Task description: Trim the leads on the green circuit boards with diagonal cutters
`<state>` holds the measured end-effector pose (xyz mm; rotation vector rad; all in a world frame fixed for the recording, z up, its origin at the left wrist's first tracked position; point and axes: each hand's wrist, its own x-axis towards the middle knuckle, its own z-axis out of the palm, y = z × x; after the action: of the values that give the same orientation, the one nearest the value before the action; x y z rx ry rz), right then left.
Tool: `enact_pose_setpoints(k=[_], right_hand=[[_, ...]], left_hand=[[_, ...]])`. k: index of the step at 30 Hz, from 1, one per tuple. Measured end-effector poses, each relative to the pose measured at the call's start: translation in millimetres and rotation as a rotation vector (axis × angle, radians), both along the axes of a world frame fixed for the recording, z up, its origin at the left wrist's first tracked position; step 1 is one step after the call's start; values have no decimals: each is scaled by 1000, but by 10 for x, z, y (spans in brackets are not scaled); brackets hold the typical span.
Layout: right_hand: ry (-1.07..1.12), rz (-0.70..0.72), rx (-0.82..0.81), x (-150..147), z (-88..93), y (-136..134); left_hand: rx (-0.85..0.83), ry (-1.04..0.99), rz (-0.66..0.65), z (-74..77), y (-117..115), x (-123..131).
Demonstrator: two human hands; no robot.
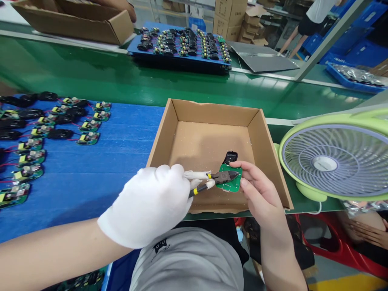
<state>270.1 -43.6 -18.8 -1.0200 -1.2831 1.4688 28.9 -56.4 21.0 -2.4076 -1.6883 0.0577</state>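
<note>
My left hand (154,200), in a white glove, is closed around the handles of a pair of cutting pliers (223,177). The pliers' dark jaws lie over a green circuit board (233,185); whether they bite on anything is too small to tell. My bare right hand (262,190) pinches the board by its right edge between thumb and fingers. A black plastic piece (230,157) shows just beyond the board's far edge. Both hands work over an open cardboard box (209,139) with small light specks on its bottom.
Several circuit boards with black casings (39,131) lie in rows on the blue mat (130,149) at left. A green fan (324,163) stands right of the box. Behind, a ledge carries a blue tray (178,56) of boards and another cardboard box (75,24). A person's hand (370,232) shows at lower right.
</note>
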Motion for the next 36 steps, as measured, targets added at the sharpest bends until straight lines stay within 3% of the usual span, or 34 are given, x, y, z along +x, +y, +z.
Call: enact_pose_setpoints(k=[4, 15, 29, 36], right_hand=[[-32, 2, -4, -3, -9, 10], [10, -28, 39, -29, -10, 19], [79, 8, -44, 27, 16, 6], [17, 24, -41, 39, 26, -6]], left_hand=[[116, 1, -108, -29, -13, -16], [243, -17, -136, -50, -19, 9], [232, -110, -132, -38, 5, -56], [155, -48, -83, -30, 44, -26]])
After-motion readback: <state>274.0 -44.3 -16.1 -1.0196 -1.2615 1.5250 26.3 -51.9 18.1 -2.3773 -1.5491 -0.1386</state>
